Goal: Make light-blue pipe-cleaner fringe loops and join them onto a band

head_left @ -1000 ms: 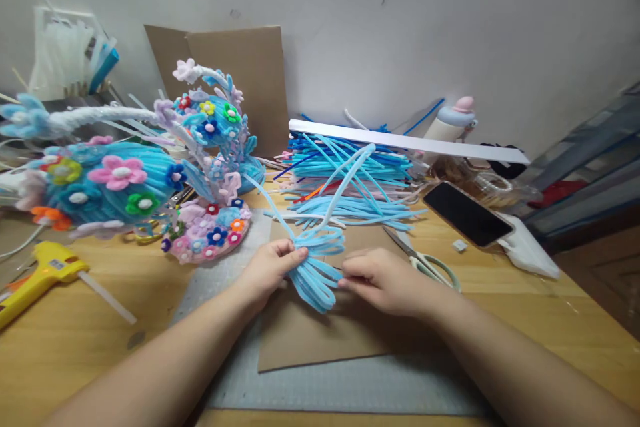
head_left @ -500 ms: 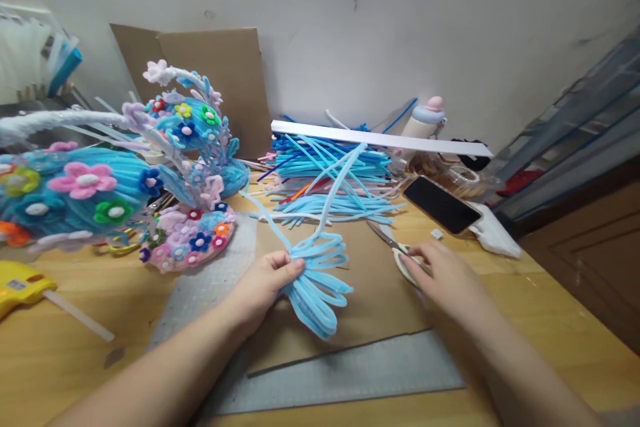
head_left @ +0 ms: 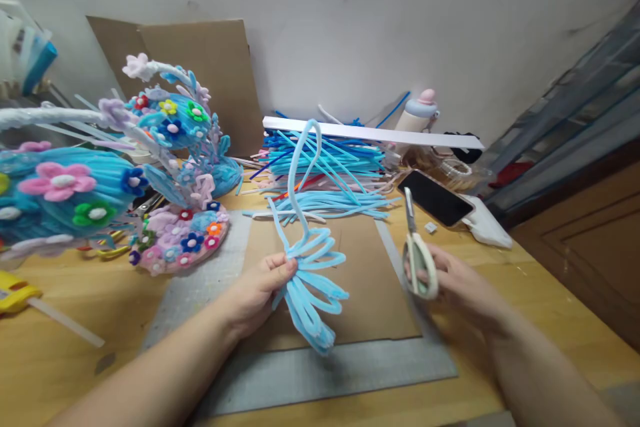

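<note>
Between thumb and fingers, my left hand [head_left: 267,287] pinches a bunch of light blue pipe cleaners [head_left: 317,297] bent into several loops. The loops fan out to the right, and a long bent stem rises from the pinch, with a shorter end beside it. My right hand [head_left: 445,277] is closed on the cream handles of a pair of scissors [head_left: 420,260], lifted above the table with the blades pointing up. Under the bunch lies a sheet of brown cardboard [head_left: 370,307] on a grey cutting mat [head_left: 350,380].
Behind the cardboard is a pile of blue pipe cleaners [head_left: 330,160] with a white strip [head_left: 370,132] across it. Flower-covered pipe-cleaner pieces [head_left: 175,120] stand at left, near a yellow glue gun [head_left: 17,293]. A phone [head_left: 435,197] and a bottle [head_left: 417,113] are at right.
My right hand has raised the scissors off the cardboard and turned the blades upward. The bunch in my left hand has tilted slightly, and its long stem now curves over. The view has shifted a little.
</note>
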`<state>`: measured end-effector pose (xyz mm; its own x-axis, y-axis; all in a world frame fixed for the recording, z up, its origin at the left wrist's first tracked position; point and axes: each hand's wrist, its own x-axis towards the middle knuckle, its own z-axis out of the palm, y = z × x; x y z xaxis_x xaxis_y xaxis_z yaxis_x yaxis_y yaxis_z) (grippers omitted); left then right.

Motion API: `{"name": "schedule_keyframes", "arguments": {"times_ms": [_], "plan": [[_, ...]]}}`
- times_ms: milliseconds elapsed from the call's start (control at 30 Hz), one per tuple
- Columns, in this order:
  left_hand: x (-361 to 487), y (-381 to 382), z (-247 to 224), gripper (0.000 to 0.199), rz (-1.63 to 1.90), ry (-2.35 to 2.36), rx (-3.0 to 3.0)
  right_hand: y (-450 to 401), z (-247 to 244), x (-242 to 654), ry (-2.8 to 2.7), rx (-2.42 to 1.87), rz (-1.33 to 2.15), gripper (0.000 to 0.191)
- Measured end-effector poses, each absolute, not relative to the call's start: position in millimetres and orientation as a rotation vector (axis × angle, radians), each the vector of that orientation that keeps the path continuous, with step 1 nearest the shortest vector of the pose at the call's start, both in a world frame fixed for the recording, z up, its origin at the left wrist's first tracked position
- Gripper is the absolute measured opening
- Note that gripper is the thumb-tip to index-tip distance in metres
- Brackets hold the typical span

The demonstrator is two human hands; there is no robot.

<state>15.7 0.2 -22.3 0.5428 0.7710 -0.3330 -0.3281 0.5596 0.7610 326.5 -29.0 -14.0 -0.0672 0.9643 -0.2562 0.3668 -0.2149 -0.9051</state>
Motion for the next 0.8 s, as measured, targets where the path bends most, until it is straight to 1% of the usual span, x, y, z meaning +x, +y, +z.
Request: {"name": "schedule_keyframes", "arguments": {"times_ms": [33, 133, 233, 300, 400, 533, 633, 700, 800], "plan": [[16.1, 0.1, -22.3, 0.028, 0.72, 0.727, 0.691, -38.9, -11.5, 317.2, -1.302, -1.444, 1.442, 0.025], [17.8, -0.9, -20.9, 0.033, 0.724, 0.734, 0.666, -65.9, -10.7, 286.9, -0.973, -1.091, 1.715, 0.028], [19.8, -2.9, -17.4, 0.036, 0.756, 0.726, 0.644, -83.1, -16.5, 260.2, -0.797, -0.964, 1.746, 0.031], [20.9, -4.6, -15.0, 0.034, 0.788, 0.702, 0.632, -89.9, -21.0, 247.8, -0.785, -0.923, 1.738, 0.04], [22.3, -6.6, -13.2, 0.028, 0.827, 0.667, 0.607, -97.5, -24.2, 238.2, -1.02, -0.982, 1.701, 0.053], [23.7, -7.6, -14.0, 0.025, 0.827, 0.644, 0.598, -104.4, -21.0, 234.4, -1.404, -1.306, 1.392, 0.061], [24.3, -8.2, -15.9, 0.024, 0.822, 0.633, 0.598, -103.6, -18.3, 230.2, -1.574, -1.426, 1.229, 0.069], [24.4, -8.7, -17.5, 0.023, 0.823, 0.637, 0.598, -100.1, -18.0, 225.7, -1.636, -1.436, 1.198, 0.069], [24.3, -9.0, -19.6, 0.024, 0.811, 0.649, 0.6, -93.8, -19.3, 218.7, -1.651, -1.39, 1.238, 0.061]]}}
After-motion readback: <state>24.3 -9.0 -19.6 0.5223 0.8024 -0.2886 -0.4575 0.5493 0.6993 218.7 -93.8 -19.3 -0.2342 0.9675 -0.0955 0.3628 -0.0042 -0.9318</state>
